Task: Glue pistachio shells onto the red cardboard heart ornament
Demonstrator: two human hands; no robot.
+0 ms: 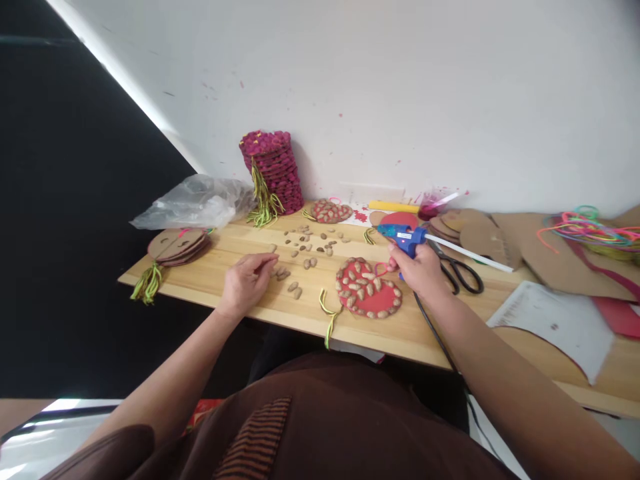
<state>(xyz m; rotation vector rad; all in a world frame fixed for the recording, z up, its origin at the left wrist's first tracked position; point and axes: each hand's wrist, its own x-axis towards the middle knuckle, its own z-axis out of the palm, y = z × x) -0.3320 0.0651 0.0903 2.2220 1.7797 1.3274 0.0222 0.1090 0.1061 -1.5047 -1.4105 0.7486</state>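
In my right hand is a blue hot glue gun, its nozzle pointing left and a long white glue stick sticking out of its back. Below the nozzle lies a red cardboard heart, its rim and upper left part covered with peanuts; a yellow-green tassel hangs from its tip over the table edge. My left hand is closed with fingertips together, beside loose peanuts on the table. Whatever is between those fingertips, if anything, is hidden. More peanuts are scattered beyond it.
Black scissors lie right of the right hand, near the gun's black cord. Behind stand a magenta woven cylinder and a finished peanut heart. Stacked cardboard discs, a plastic bag and cardboard sheets flank the work.
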